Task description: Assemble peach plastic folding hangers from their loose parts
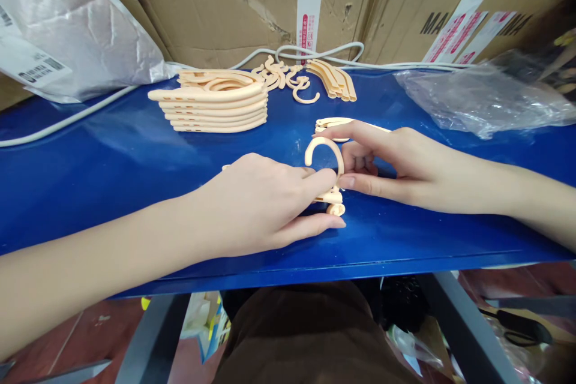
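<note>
My left hand (261,204) is closed over cream plastic hanger pieces (330,197) above the front of the blue table, its palm hiding most of them. A curved hanger hook (341,162) stands upright from these pieces, its open end toward the left. My right hand (396,162) has its thumb against the hook's lower right side and its index finger by the top of the curve. Whether the hook is fully seated in the piece cannot be made out. Behind my right fingers lie a few hanger arms (333,122), partly covered.
A stack of hanger bodies (213,109) stands at the back left. Beside it lie loose hooks (272,75) and several curved arms (335,81). Clear plastic bag (486,99) is at right, silvery bag (85,30) at left. A white cable (252,59) runs before the cardboard boxes (225,6).
</note>
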`<state>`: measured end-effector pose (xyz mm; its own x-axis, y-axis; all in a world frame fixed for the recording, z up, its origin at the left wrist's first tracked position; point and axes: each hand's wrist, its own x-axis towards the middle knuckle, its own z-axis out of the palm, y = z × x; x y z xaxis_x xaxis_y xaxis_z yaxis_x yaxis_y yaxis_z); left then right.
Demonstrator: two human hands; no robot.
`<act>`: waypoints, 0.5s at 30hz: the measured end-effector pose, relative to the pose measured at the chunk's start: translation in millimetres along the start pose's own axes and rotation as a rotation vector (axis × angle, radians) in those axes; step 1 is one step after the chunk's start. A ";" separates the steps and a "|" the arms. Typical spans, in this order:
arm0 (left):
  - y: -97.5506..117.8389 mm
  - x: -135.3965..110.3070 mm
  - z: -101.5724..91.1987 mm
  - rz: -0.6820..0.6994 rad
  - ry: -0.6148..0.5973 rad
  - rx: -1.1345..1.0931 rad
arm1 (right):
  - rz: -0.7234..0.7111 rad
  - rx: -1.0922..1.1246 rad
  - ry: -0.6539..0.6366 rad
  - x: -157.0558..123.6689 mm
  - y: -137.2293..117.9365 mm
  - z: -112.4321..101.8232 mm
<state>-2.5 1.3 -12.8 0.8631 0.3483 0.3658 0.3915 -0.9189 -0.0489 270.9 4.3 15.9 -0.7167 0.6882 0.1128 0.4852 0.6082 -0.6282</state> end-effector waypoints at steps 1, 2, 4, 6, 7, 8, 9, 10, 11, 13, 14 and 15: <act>-0.3 -0.1 1.3 0.005 0.004 -0.004 | 0.005 0.002 0.004 0.2 0.1 0.0; -0.6 -0.2 2.1 0.008 0.006 -0.008 | 0.008 0.005 0.009 0.3 0.3 0.0; -0.8 -0.7 2.7 0.011 0.007 -0.005 | 0.012 0.017 0.019 0.5 0.6 0.0; -0.7 -1.2 2.4 0.024 0.025 -0.001 | 0.010 0.030 0.029 0.5 1.1 0.2; -0.6 -1.4 2.2 0.032 0.041 -0.001 | 0.009 0.036 0.034 0.3 1.5 0.4; -0.4 -1.5 2.0 0.040 0.055 -0.003 | 0.009 0.044 0.040 0.2 1.9 0.7; -0.2 -1.4 1.7 0.045 0.065 -0.007 | 0.011 0.052 0.045 0.0 2.5 1.1; -0.1 -1.2 1.6 0.048 0.068 -0.012 | 0.014 0.063 0.051 -0.1 3.1 1.5; 0.0 -1.0 1.4 0.049 0.070 -0.017 | 0.018 0.077 0.054 -0.1 3.7 2.0; 0.0 -0.4 1.2 0.047 0.072 -0.025 | 0.023 0.103 0.059 0.2 5.2 3.1; -0.1 -0.1 1.1 0.046 0.073 -0.029 | 0.021 0.114 0.062 0.5 6.0 3.6; -0.1 0.1 1.0 0.044 0.072 -0.032 | 0.018 0.123 0.064 0.8 6.6 4.1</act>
<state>-2.1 1.6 -13.7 0.8538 0.2939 0.4298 0.3420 -0.9390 -0.0373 271.5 7.3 8.7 -0.6730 0.7248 0.1473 0.4296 0.5452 -0.7199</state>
